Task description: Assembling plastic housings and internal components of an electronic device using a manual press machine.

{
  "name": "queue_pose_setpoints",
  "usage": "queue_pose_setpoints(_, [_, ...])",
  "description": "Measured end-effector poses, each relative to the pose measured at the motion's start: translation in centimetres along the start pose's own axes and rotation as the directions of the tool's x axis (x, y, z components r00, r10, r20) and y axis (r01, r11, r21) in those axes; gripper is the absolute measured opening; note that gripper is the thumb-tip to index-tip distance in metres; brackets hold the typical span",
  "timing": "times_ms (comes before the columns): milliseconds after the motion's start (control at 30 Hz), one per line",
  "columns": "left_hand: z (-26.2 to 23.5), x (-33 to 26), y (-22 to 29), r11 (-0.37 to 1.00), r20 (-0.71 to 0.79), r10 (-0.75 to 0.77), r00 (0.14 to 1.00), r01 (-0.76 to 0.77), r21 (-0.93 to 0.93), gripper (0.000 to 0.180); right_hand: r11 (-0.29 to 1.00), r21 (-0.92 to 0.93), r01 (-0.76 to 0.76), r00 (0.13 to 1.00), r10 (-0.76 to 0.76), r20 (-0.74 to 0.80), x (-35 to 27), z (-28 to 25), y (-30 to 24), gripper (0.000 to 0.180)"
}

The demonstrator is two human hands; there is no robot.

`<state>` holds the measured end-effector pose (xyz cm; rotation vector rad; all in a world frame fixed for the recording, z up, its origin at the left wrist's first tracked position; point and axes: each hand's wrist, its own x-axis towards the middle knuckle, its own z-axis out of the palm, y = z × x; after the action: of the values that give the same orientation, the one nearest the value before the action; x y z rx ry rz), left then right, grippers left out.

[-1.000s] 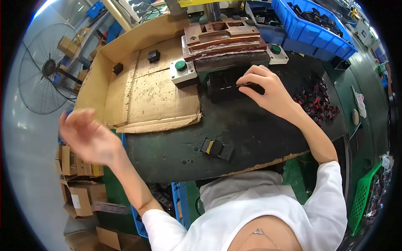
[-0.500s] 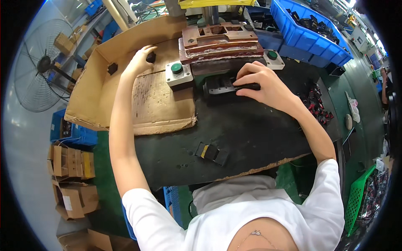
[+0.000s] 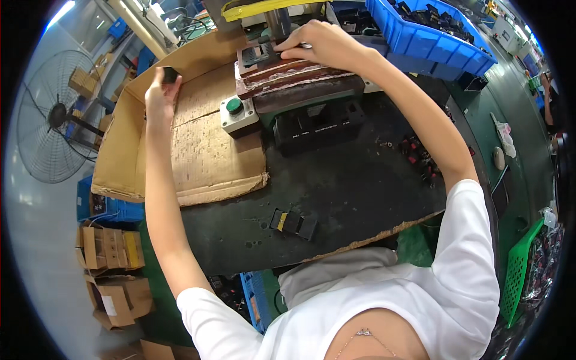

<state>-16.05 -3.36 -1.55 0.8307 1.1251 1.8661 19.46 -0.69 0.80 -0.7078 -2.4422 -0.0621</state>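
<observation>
My left hand (image 3: 161,99) is raised at the left, over the cardboard tray. Its fingers and thumb are closed on a small black block (image 3: 171,74). At the press fixture, my right hand (image 3: 327,45) pinches the edge of a black slotted plastic part (image 3: 259,55). That part lies on the left end of the reddish-brown fixture block (image 3: 300,72). On the table in front of the fixture sits a long black plastic housing (image 3: 318,127), touched by neither hand. A black piece with a yellow band (image 3: 293,224) lies near the table's front edge.
The cardboard tray (image 3: 204,141) takes up the table's left side. A green push button (image 3: 234,107) on a white box stands beside the fixture. A blue bin (image 3: 429,48) of black parts is at the back right; small red and black pieces (image 3: 417,157) lie at the right.
My left hand has taken a black block and moved left with it. My right hand has left the black housing and moved up to the fixture, where the slotted part now lies.
</observation>
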Motion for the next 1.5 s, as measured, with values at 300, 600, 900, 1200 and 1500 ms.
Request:
queue_pose_setpoints(300, [3.4, -3.7, 1.3, 0.961, 0.331, -0.157, 0.93, 0.222, -0.166, 0.027, 0.998, -0.049, 0.028, 0.983, -0.036, -0.178, -3.1, -3.4, 0.8, 0.026])
queue_pose_setpoints(600, [14.0, -9.8, -1.0, 0.852, 0.616, 0.054, 0.786, -0.358, 0.381, 0.041, 0.935, 0.207, -0.287, 0.947, 0.31, -0.088, -13.8, -8.6, -1.4, 0.015])
queue_pose_setpoints(900, [15.8, -5.9, -4.0, 0.391, 0.801, 0.32, 0.506, -0.84, 0.375, 0.038, 0.887, 0.131, -0.442, 0.871, 0.459, -0.175, -17.2, -11.4, -0.6, 0.016])
queue_pose_setpoints(1200, [16.3, -6.3, -3.0, 0.199, 0.889, 0.191, 0.417, -0.903, 0.381, 0.034, 0.854, 0.069, -0.516, 0.838, 0.52, -0.163, -19.0, -12.6, 0.9, 0.015])
queue_pose_setpoints(1500, [15.0, -8.1, -2.5, 0.134, 0.895, 0.234, 0.38, -0.924, 0.357, 0.033, 0.779, -0.089, -0.621, 0.719, 0.611, 0.33, -21.6, -13.3, 1.8, 0.02])
